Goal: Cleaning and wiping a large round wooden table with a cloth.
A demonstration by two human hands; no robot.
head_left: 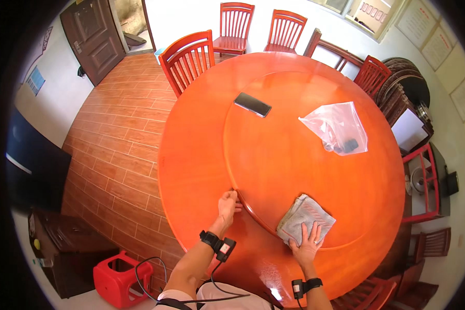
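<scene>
A large round orange-brown wooden table (191,150) carries a raised turntable (274,155) of the same colour. At the turntable's near left rim is my left hand (228,205), its fingers curled and closed on the edge. My right hand (307,244) lies on a folded grey cloth (306,214), palm down with the fingers stretched and spread. The cloth rests on the near part of the turntable, close to its rim. Both wrists wear black straps with small devices, and a black cable runs from the left one.
On the turntable lie a dark phone (252,105) and a clear plastic bag (341,124) with small dark items inside. Red wooden chairs (187,59) stand around the table. A red plastic stool (120,279) and a dark cabinet (70,248) are at the lower left.
</scene>
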